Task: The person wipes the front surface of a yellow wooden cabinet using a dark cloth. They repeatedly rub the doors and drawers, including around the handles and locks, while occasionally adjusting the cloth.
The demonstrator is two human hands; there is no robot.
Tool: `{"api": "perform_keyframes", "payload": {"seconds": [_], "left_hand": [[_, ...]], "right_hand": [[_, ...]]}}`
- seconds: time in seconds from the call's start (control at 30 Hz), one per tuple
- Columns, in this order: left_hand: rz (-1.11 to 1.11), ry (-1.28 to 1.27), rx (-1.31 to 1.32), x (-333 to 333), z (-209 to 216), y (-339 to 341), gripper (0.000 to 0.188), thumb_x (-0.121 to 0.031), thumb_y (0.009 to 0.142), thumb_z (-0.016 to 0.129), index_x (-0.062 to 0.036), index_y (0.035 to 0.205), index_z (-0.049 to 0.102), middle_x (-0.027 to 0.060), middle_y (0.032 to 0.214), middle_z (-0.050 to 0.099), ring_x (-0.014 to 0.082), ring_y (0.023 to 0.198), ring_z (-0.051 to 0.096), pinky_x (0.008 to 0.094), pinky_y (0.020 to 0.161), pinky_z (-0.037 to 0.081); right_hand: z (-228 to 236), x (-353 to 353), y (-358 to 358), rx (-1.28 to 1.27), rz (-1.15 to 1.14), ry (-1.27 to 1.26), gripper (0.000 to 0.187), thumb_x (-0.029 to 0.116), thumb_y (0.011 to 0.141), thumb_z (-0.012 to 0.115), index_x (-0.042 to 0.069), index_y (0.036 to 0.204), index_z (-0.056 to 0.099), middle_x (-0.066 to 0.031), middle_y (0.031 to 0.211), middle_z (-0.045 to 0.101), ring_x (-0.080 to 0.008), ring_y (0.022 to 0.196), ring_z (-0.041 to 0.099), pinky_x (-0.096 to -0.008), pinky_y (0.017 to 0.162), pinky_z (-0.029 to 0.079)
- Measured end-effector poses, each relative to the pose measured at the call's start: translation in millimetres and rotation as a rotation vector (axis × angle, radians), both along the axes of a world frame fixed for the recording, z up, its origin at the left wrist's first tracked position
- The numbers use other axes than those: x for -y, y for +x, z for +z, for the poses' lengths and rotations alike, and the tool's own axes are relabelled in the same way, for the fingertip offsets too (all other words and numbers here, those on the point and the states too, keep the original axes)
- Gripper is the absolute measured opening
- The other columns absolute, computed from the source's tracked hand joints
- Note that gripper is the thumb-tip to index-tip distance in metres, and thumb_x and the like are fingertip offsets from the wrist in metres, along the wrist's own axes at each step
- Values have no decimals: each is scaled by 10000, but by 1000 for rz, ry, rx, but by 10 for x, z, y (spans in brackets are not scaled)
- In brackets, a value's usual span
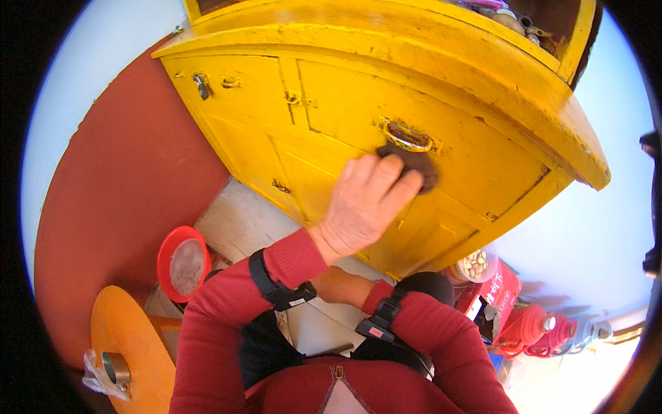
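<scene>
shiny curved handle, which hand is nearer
Left: the left hand is just below the handle, holding a dark pad; the right hand is lower down, mostly hidden behind the left forearm.

A home (yellow cabinet (345,100), red basin (164,263), flasks (527,327))

The orange table (127,324) held 1 metal cup (116,367) near its edge, with 1 crumpled clear plastic bag (92,378) beside it, overlapping that edge. The yellow cabinet (331,38) carried small mixed items (509,21) in 1 open upper compartment. The red basin's (165,261) support was mostly hidden.
</scene>
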State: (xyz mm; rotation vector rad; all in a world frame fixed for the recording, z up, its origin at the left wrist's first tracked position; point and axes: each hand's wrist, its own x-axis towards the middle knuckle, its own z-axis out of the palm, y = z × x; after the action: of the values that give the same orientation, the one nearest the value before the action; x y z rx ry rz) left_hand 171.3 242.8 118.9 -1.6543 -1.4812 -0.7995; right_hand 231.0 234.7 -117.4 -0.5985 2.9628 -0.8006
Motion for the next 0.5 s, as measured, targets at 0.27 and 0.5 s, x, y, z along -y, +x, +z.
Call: {"api": "perform_keyframes", "payload": {"seconds": [0.27, 0.5], "left_hand": [[48, 29, 31, 129, 51, -153, 420, -46, 799, 680, -65, 1219, 670, 165, 1126, 615, 353, 975, 627, 416, 818, 527], [-149, 26, -216, -318, 299, 515, 312, -164, 836, 658, -74, 1135, 669, 103, 1011, 559, 242, 817, 565, 353, 673, 471]], "right_hand": [[30, -105, -17, 299, 41, 229, 128, 127, 823, 690, 40, 906, 734, -196, 878, 729, -416, 864, 721, -534, 710, 568], [-14, -88, -109, 91, -27, -4, 144, 57, 782, 679, 19, 897, 756, -214, 892, 740, -409, 852, 731, -535, 690, 571]]}}
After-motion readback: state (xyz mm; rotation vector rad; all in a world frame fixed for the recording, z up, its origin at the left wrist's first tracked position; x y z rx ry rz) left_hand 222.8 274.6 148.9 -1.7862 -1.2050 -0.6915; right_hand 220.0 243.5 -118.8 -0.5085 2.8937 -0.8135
